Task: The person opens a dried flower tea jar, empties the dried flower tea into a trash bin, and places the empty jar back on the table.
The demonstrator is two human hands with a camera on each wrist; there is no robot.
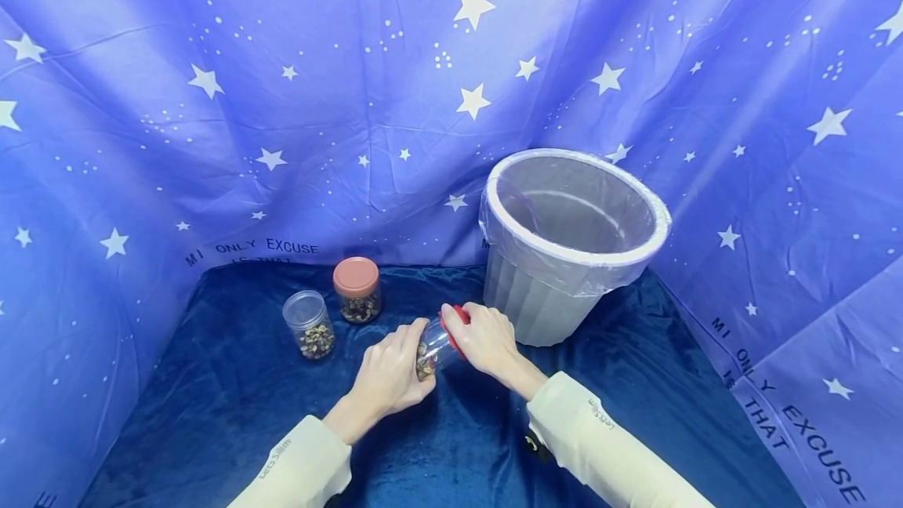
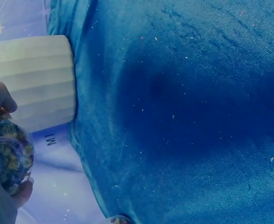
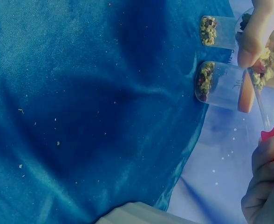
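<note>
In the head view, a clear jar (image 1: pixel 435 350) with dried flower bits in it lies tilted between both hands, its red lid (image 1: pixel 455 328) toward the right. My left hand (image 1: pixel 391 371) grips the jar's body near the base. Curled over the red lid are the fingers of my right hand (image 1: pixel 487 338). The left wrist view shows the jar's round base (image 2: pixel 13 156) within the left hand's fingers. In the right wrist view the right fingers (image 3: pixel 263 158) hold the edge of the red lid.
To the left stand a clear jar with a see-through top (image 1: pixel 310 328) and a jar with a pink-brown lid (image 1: pixel 357 288), both partly filled. A whitish bin (image 1: pixel 543 304) with a plastic liner stands at the back right. Blue cloth (image 1: pixel 233 390) covers the table; starry curtains surround it.
</note>
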